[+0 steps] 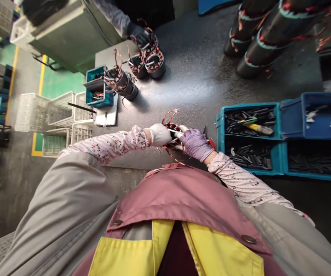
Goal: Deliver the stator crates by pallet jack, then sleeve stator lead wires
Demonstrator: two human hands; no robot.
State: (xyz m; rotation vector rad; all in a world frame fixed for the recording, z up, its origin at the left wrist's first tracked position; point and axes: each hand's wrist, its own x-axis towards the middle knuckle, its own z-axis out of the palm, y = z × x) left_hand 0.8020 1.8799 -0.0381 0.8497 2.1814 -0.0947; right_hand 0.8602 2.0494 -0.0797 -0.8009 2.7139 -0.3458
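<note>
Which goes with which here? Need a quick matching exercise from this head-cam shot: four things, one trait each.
Things:
1. left hand
2. right hand
3. stator
4. crate

Traits:
A. teal
B. purple glove
C. white glove
D. red leads

Pairs: 1-C, 2-B, 3-D, 4-A
</note>
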